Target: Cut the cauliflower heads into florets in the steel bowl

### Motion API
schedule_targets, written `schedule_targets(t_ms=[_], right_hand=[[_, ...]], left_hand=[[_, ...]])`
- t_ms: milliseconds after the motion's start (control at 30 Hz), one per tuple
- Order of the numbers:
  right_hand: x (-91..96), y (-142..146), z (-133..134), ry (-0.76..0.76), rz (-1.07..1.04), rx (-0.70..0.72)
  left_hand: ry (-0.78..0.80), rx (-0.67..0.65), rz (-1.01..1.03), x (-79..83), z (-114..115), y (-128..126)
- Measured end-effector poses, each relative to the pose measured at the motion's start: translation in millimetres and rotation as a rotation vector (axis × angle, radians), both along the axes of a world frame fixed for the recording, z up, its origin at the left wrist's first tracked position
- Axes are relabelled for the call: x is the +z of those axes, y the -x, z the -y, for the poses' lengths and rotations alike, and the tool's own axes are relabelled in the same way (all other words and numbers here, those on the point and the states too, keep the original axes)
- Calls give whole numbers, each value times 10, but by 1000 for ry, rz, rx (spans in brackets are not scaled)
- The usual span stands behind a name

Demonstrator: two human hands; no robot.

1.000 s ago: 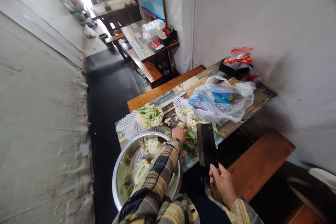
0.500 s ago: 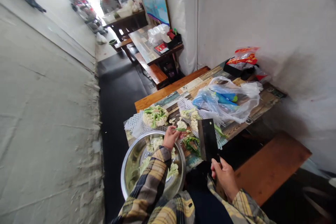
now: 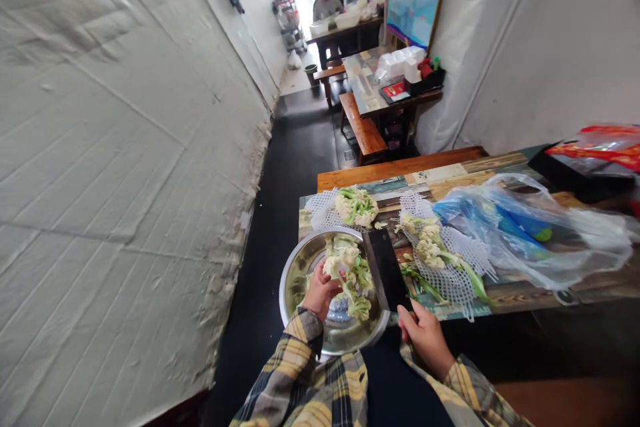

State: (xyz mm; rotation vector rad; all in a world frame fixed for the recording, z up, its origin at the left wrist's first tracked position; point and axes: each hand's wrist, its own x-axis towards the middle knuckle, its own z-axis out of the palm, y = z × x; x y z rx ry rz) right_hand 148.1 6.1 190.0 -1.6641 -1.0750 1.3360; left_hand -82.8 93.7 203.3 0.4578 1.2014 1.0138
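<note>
The step looks like putting cut cauliflower into the metal basin (image 3: pixel 286 280). The left hand (image 3: pixel 323 290), fingers half-curled, is at the cauliflower florets (image 3: pixel 353 267) there; whether it grips one I cannot tell. The right hand (image 3: pixel 424 333) is wrapped round the cleaver (image 3: pixel 389 272). Next calls for fingers clear of the blade. Half a second ago, the left hand held a floret near the basin's far rim.

On the tabletop (image 3: pixel 463 185), the bag (image 3: pixel 520 227) lies right of the cauliflower (image 3: pixel 356 205), the box (image 3: pixel 575 180) behind it to the right. Before the cauliflower is the bowl (image 3: pixel 285 280), the cleaver (image 3: pixel 389 270) at its right.
</note>
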Motion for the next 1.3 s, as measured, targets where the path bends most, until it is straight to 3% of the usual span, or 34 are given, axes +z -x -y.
schedule_targets(t_ms=[267,500,800,1100,1300], right_hand=[[72,47,62,-55,165,276],[180,35,90,-237,292,341],[202,114,109,-429,353,545],[125,181,144,-463,389,614],[217,214,157,-544,407,564]], left_hand=[[4,159,43,-16,112,223],[57,278,96,-205,134,309],[137,361,-16,-260,294,443],[47,387,5,-290,509,484],[35,407,-31,-347,567,547]])
